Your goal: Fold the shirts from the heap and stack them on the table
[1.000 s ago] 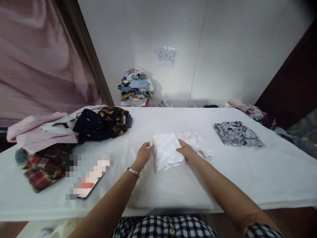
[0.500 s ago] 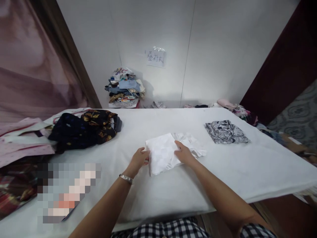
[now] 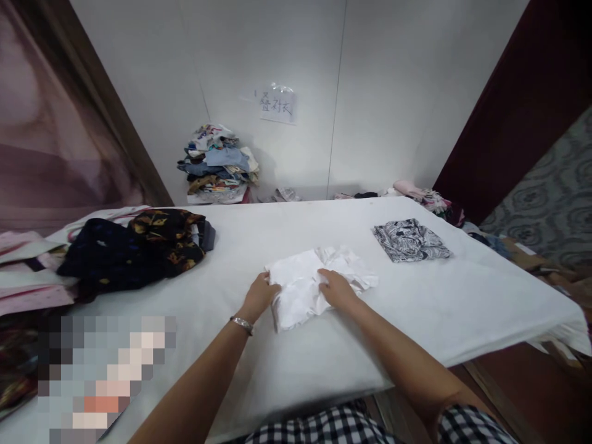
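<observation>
holding what, those hands?

the white cloth (image 3: 296, 302), near the middle of the table (image 3: 213, 302). the left hand (image 3: 259, 297) grips its left edge, thumb on top; the right hand (image 3: 340, 290) pinches a fold where the flat part meets the crumpled part.

will it be heavy?

light, i'd judge: thin, soft, not fragile, but its layers could slide and crease.

best hold?

opposite edges, layers pinched together, thumbs on top.

anything close?

the patterned cloth (image 3: 411, 242), to the right, apart; dark clothes (image 3: 111, 256), left.
</observation>
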`<state>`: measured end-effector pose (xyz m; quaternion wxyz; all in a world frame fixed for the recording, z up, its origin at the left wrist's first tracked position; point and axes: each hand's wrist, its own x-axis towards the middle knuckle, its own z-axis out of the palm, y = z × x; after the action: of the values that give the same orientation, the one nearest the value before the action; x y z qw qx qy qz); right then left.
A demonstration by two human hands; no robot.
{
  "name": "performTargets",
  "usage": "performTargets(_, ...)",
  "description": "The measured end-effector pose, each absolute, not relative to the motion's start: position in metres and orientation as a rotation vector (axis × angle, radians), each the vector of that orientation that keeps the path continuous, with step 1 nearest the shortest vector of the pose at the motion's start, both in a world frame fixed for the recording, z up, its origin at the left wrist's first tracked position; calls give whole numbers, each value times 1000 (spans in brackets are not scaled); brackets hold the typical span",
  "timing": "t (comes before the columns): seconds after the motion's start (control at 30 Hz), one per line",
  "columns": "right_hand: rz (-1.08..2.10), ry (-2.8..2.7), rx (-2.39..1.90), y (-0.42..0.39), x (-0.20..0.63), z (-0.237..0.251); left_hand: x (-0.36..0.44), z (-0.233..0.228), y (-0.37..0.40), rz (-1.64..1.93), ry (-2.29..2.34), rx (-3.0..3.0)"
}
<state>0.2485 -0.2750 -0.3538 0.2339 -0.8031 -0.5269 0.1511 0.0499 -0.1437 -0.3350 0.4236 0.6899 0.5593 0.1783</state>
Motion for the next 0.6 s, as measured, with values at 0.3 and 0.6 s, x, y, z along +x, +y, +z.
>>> performTargets(0.3,503,-1523,-2097,-272,223,-350,-1,-347,-153,467,1474,1688)
performTargets(0.6,453,-1406,-2083,-275,227,-351,1,-350,-145,432,1431,1704)
